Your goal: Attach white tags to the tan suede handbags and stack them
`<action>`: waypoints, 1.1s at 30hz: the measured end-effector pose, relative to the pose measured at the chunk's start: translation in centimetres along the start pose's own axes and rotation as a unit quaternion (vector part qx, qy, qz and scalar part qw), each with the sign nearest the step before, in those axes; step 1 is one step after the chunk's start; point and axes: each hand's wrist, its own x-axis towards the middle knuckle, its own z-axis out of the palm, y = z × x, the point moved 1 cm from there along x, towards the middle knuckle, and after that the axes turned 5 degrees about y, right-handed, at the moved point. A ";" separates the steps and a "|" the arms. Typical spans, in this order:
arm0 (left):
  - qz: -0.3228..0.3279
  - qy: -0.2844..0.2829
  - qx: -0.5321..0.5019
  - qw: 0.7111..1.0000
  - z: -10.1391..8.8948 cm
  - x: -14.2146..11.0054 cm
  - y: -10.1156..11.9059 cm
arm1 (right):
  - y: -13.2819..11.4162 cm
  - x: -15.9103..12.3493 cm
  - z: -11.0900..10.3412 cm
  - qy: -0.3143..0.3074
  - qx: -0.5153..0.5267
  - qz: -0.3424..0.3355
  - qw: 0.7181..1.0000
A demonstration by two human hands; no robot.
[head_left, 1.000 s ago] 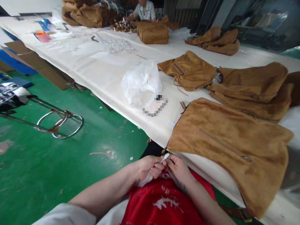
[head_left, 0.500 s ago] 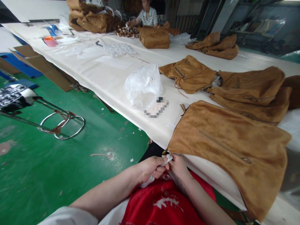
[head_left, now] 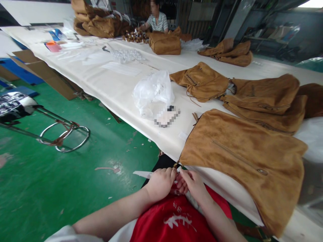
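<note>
"By the table's near edge, what are the hands doing?"

"The left hand (head_left: pixel 163 183) is closed on a white strip (head_left: pixel 141 173) that sticks out behind it. The right hand (head_left: pixel 194 183) curls alongside; whether it grips anything, I can't tell."

"And around them?"

"Just beyond, a large brown bag (head_left: pixel 242 144) lies on the white-covered table (head_left: pixel 108 87), with smaller bags (head_left: pixel 262 92) behind."

"The room?"

"Green floor (head_left: pixel 113 148), a stool (head_left: pixel 16 106) on the left, a co-worker (head_left: pixel 158 23) in stripes across the tabletop."
</note>
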 end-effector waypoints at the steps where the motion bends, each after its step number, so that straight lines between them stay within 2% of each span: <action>1: -0.004 0.000 -0.003 1.000 0.0 0.0 0.1 | 0.0 0.1 0.2 -0.001 0.002 0.002 1.000; 5: -0.020 0.005 -0.044 0.999 0.2 -0.1 0.1 | 0.3 0.2 0.8 0.002 0.029 -0.007 1.000; 9: -0.038 0.032 -0.162 0.985 1.2 -0.3 0.1 | 0.9 0.0 1.0 0.023 0.062 -0.023 0.998; 12: -0.118 0.066 -0.278 0.951 1.8 -0.5 0.0 | 1.6 -0.2 1.2 0.038 0.076 -0.029 0.996; 15: -0.172 0.079 -0.393 0.900 1.7 -0.3 0.1 | 2.3 -0.2 1.3 0.049 0.083 -0.034 0.995; 17: -0.189 0.074 -0.493 0.846 1.5 0.1 0.3 | 2.6 -0.2 1.3 0.053 0.084 -0.037 0.994; 18: -0.208 0.061 -0.560 0.799 1.4 0.3 0.4 | 2.7 -0.1 1.3 0.053 0.084 -0.040 0.994; 21: -0.273 -0.027 -0.740 0.614 1.4 1.0 0.3 | 2.8 -0.1 1.1 0.052 0.078 -0.053 0.994; 22: -0.283 -0.060 -0.772 0.565 1.2 1.1 0.2 | 2.8 0.0 1.0 0.051 0.074 -0.059 0.994; 23: -0.284 -0.090 -0.790 0.536 1.0 1.2 0.0 | 2.8 0.0 0.9 0.050 0.070 -0.066 0.994; 25: -0.267 -0.143 -0.801 0.517 0.4 1.2 -0.4 | 2.8 0.2 0.8 0.054 0.058 -0.078 0.994; 26: -0.256 -0.173 -0.811 0.496 0.1 1.1 -0.6 | 2.9 0.4 0.8 0.059 0.052 -0.086 0.993; 29: -0.212 -0.259 -0.850 0.406 -0.4 0.7 -0.5 | 3.0 1.0 0.9 0.077 0.038 -0.110 0.990; 30: -0.203 -0.277 -0.854 0.392 -0.4 0.6 -0.4 | 3.0 1.2 1.0 0.080 0.037 -0.118 0.989; 31: -0.200 -0.286 -0.844 0.407 -0.3 0.5 -0.3 | 2.9 1.3 0.9 0.080 0.034 -0.124 0.988; 32: -0.199 -0.280 -0.815 0.466 -0.2 0.5 -0.3 | 2.9 1.4 0.8 0.080 0.026 -0.127 0.988; 33: -0.196 -0.259 -0.770 0.550 -0.3 0.6 -0.4 | 2.9 1.3 0.5 0.078 0.015 -0.127 0.989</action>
